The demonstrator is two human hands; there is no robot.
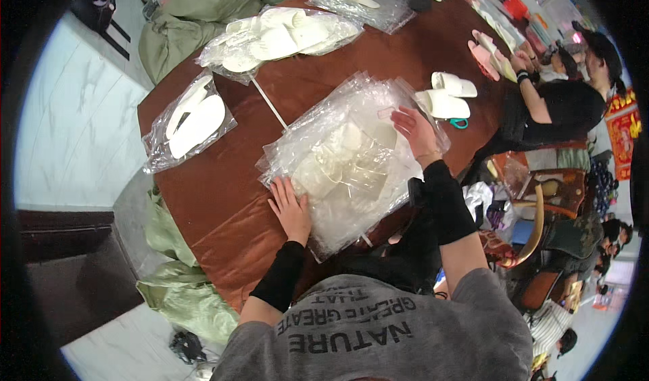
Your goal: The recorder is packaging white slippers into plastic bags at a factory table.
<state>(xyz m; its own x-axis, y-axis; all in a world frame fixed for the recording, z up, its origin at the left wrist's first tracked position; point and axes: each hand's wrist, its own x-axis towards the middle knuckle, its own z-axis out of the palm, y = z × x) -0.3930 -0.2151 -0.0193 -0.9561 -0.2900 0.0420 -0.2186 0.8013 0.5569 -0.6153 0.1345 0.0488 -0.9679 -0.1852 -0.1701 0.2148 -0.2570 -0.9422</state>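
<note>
The clear plastic bags (351, 168) lay central on the bench (203, 225), seemingly light, limp and slippery, best pinched at an edge, left hand (292, 213) at eight o'clock, right hand (418, 136) at two, fingers extended, nothing visibly gripped.

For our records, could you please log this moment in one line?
left hand: at left edge of plastic bags | right hand: at their right side | white slipper pair: farther right

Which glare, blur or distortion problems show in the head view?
All head view: bright glare streaks on the clear plastic bags between left hand and right hand; white slippers at left look washed out; people at lower right look tilted, small and indistinct; corners black.
</note>
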